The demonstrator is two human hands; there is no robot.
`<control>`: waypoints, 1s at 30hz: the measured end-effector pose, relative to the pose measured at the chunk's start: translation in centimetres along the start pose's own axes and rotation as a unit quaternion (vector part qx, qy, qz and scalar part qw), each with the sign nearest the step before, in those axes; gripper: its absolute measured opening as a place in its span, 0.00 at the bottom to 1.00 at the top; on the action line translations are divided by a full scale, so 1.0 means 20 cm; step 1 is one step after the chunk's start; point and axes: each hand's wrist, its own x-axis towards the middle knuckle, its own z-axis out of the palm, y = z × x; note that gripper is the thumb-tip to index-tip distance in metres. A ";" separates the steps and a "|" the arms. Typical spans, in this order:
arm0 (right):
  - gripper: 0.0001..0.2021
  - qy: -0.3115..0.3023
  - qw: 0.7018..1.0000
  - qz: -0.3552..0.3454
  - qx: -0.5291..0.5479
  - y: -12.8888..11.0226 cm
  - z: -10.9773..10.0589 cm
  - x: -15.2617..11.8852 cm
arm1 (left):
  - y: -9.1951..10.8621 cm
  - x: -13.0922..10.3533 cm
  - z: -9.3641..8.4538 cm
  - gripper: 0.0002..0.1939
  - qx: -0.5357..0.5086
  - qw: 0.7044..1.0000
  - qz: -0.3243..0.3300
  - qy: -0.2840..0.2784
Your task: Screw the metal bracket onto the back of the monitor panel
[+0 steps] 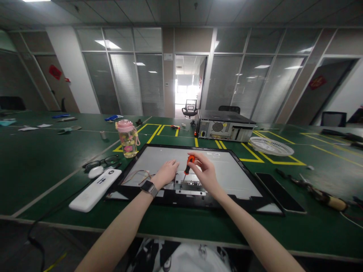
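Observation:
A flat display panel [227, 170] with a black frame lies back side up in front of me. My right hand [206, 170] is closed around the red and black handle of a screwdriver [189, 164]. The screwdriver leans slightly, its tip down at a metal bracket [190, 192] near the panel's front edge. Beside the bracket, my left hand [167, 172] rests on the panel with its fingers stretched out flat. Thin coloured wires [136, 174] run across the panel to the left of that hand. Whether the tip sits in a screw is too small to tell.
Left of the panel are a white power bank [96, 190], glasses [102, 161] and a pink-lidded bottle [126, 139]. Behind stands a computer case [225, 126], with a white plastic basket [271, 146] to its right. A black phone [280, 192] and a soldering iron-like tool [326, 196] lie at right.

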 end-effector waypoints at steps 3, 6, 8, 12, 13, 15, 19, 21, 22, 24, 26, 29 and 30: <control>0.12 0.020 0.999 -0.020 -0.029 0.00 0.01 -0.01 | 0.00 0.00 0.00 0.19 0.006 1.000 -0.007 0.001; 0.14 -0.049 0.997 0.016 0.055 0.00 0.01 -0.01 | 0.00 0.00 0.00 0.19 0.005 1.000 -0.006 0.003; 0.14 -0.059 0.995 0.037 0.077 0.00 0.01 0.00 | 0.00 0.00 0.00 0.19 0.004 1.000 -0.005 0.004; 0.11 0.010 1.000 0.004 0.005 0.00 0.01 0.01 | 0.00 0.00 0.01 0.18 0.008 1.000 -0.009 0.005; 0.11 0.014 1.000 -0.004 0.000 0.00 0.01 0.01 | 0.00 0.00 0.01 0.19 0.008 1.000 -0.009 0.004; 0.11 0.001 1.000 -0.001 0.016 -0.01 0.00 0.01 | 0.00 0.00 0.00 0.19 0.009 1.000 -0.006 0.003; 0.12 -0.045 0.994 0.051 0.087 -0.02 -0.03 0.02 | 0.01 0.00 -0.01 0.19 0.012 1.000 0.000 -0.001; 0.14 -0.064 0.990 0.066 0.110 -0.02 -0.04 0.03 | 0.01 0.00 -0.02 0.21 0.013 1.000 0.001 -0.003; 0.15 -0.069 0.988 0.069 0.116 -0.02 -0.04 0.04 | 0.02 0.00 -0.02 0.21 0.013 1.000 0.002 -0.004; 0.16 -0.071 0.988 0.069 0.120 -0.02 -0.05 0.04 | 0.02 -0.01 -0.03 0.22 0.011 1.000 0.003 -0.005; 0.16 -0.071 0.988 0.069 0.121 -0.02 -0.05 0.04 | 0.02 -0.01 -0.04 0.21 0.008 1.000 0.005 -0.006; 0.16 -0.071 0.988 0.069 0.121 -0.02 -0.05 0.04 | 0.02 -0.01 -0.04 0.20 0.003 1.000 0.006 -0.007; 0.16 -0.072 0.987 0.070 0.122 -0.02 -0.04 0.04 | 0.02 -0.01 -0.04 0.20 0.002 1.000 0.006 -0.007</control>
